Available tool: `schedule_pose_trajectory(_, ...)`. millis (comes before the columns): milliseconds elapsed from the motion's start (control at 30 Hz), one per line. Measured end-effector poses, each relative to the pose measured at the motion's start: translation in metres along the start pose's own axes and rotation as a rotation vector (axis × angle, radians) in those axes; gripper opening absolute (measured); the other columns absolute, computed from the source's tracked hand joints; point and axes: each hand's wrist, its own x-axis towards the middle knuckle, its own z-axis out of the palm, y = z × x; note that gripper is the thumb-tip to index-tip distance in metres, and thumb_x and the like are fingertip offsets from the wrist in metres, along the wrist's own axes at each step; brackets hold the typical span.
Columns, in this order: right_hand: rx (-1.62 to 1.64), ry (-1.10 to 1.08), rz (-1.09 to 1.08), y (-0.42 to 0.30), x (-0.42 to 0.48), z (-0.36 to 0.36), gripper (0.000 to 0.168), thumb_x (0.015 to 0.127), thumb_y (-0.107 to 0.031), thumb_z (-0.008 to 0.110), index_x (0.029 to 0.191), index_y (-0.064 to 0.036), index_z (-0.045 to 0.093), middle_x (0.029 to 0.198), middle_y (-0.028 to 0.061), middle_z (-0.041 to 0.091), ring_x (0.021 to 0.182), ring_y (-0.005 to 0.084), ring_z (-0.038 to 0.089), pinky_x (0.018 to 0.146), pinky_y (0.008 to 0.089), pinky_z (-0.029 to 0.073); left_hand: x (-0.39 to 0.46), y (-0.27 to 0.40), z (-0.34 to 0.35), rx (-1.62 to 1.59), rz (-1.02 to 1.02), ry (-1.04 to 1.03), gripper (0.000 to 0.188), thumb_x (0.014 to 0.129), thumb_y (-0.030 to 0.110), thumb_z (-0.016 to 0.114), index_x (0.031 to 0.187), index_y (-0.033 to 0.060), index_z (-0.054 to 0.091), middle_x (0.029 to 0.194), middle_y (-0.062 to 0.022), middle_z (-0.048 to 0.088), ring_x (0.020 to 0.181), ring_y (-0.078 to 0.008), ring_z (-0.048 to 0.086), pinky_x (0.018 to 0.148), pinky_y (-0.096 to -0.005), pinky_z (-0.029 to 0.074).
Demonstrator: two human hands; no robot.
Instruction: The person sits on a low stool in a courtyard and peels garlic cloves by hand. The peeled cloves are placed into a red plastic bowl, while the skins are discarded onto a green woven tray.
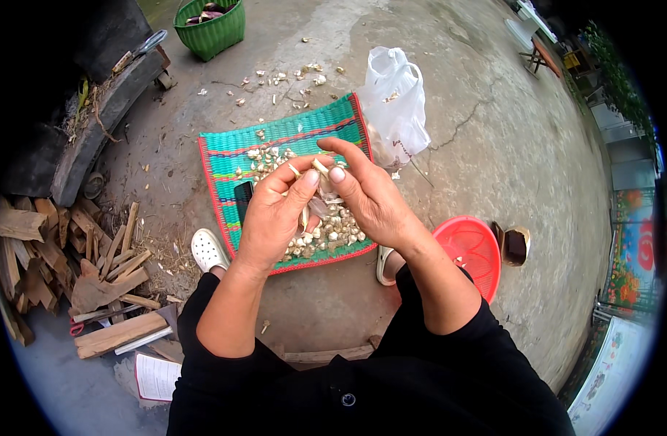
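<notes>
Above a green woven mat with red edging, my two hands meet. My left hand holds a garlic piece with papery skin, its thumb and index finger pinched together. Between both thumbs a pale garlic stem sticks up, and my right hand grips it with its thumb while the index finger is raised. Loose skin hangs below the fingers. Many garlic bulbs and cloves lie on the mat beneath, partly hidden by my hands. A dark phone-like object rests by my left wrist.
A white plastic bag stands at the mat's far right corner. To the right sit a red plastic basket and a brown-lined container. Split firewood is heaped on the left. Farther off is a green basket of eggplants.
</notes>
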Motion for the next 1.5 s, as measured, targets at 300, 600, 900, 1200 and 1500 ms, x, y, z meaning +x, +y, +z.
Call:
schedule_pose_trajectory(300, 0.271, 0.014, 0.026, -0.005, -0.003, 0.004, 0.033, 0.096, -0.018, 0.04, 0.121, 0.002, 0.045, 0.107, 0.014, 0.059, 0.098, 0.0193, 0.057, 0.084, 0.0305, 0.044, -0.003, 0.001, -0.004, -0.066, 0.016, -0.125, 0.018, 0.093, 0.017, 0.051, 0.106, 0.0051, 0.051, 0.072, -0.0028, 0.054, 0.05, -0.0059, 0.047, 0.043, -0.0178, 0.035)
schedule_pose_trajectory(600, 0.385, -0.028, 0.101, -0.011, -0.003, 0.004, 0.033, 0.092, -0.018, 0.05, 0.119, 0.0, 0.046, 0.101, 0.0077, 0.058, 0.092, 0.0114, 0.054, 0.082, 0.0257, 0.043, -0.001, -0.001, -0.009, -0.491, -0.107, -0.087, 0.02, 0.093, 0.016, 0.047, 0.109, 0.0051, 0.051, 0.071, -0.0044, 0.054, 0.046, -0.0086, 0.046, 0.041, -0.0194, 0.035)
schedule_pose_trajectory(900, 0.283, 0.128, 0.168, -0.007, -0.004, 0.003, 0.026, 0.079, -0.004, 0.059, 0.104, 0.001, 0.055, 0.089, 0.0055, 0.061, 0.081, 0.0086, 0.057, 0.07, 0.0234, 0.047, 0.002, -0.005, -0.007, -0.326, -0.042, -0.06, 0.018, 0.091, 0.011, 0.051, 0.107, 0.0041, 0.052, 0.07, -0.0025, 0.051, 0.048, -0.0075, 0.045, 0.042, -0.0194, 0.035)
schedule_pose_trajectory(1200, 0.012, 0.161, 0.029, -0.002, -0.003, 0.004, 0.018, 0.076, -0.003, 0.061, 0.094, 0.002, 0.059, 0.078, 0.0027, 0.061, 0.064, 0.005, 0.053, 0.055, 0.0212, 0.043, -0.003, -0.003, -0.003, -0.032, 0.014, 0.009, 0.021, 0.087, 0.01, 0.057, 0.106, 0.0011, 0.054, 0.073, -0.0019, 0.052, 0.051, -0.0046, 0.045, 0.044, -0.0188, 0.033)
schedule_pose_trajectory(1500, 0.522, 0.163, 0.309, 0.0, 0.0, -0.002, 0.017, 0.079, -0.006, 0.062, 0.094, -0.001, 0.057, 0.078, 0.0009, 0.058, 0.062, 0.0038, 0.052, 0.052, 0.0191, 0.042, -0.002, 0.0, -0.003, -0.146, -0.009, 0.029, 0.024, 0.088, 0.01, 0.056, 0.11, -0.0004, 0.057, 0.076, -0.0013, 0.056, 0.049, -0.004, 0.044, 0.042, -0.0182, 0.033)
